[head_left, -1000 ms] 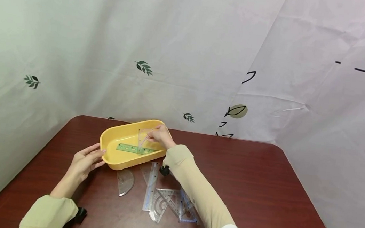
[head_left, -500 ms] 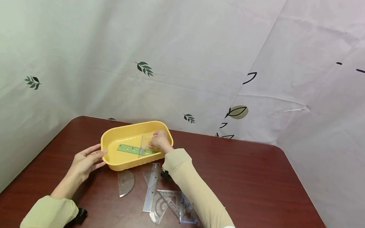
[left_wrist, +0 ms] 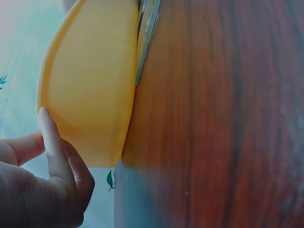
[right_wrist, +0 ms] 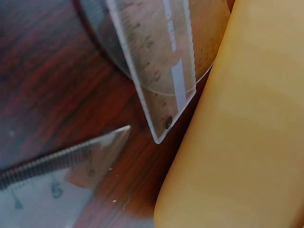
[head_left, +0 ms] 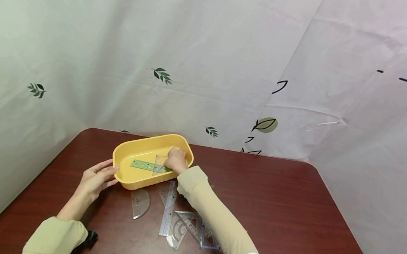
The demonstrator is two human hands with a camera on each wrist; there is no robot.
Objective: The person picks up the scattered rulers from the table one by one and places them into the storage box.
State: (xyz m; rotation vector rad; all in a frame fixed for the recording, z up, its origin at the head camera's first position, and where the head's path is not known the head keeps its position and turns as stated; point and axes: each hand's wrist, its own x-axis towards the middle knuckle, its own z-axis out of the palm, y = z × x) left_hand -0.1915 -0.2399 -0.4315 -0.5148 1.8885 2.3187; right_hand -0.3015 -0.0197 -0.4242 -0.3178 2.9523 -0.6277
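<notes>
My left hand [head_left: 94, 179] grips the left end of a yellow plastic tray [head_left: 137, 183], thumb over the rim and fingers against the outer wall. The left wrist view shows these fingers at the tray's edge. Inside the tray, my right hand [head_left: 177, 160] is low at the right end, pinching a clear set square [head_left: 159, 162]; its fingertips are hidden from the head camera. A green ruler [head_left: 143, 165] lies on the tray floor, partly under the set square. In the right wrist view the hand is out of sight beside the tray's wall [right_wrist: 237, 133].
Before the tray on the brown table [head_left: 272, 209] lie a clear protractor [head_left: 141, 204], a clear ruler [head_left: 168, 214], another protractor [head_left: 177, 229], a clear set square [head_left: 191, 223] and a blue-edged set square [head_left: 210, 242]. A patterned white cloth [head_left: 193, 64] hangs behind.
My right hand has lowered deeper into the tray, bringing the clear set square down over the green ruler. The left hand has kept its hold on the tray.
</notes>
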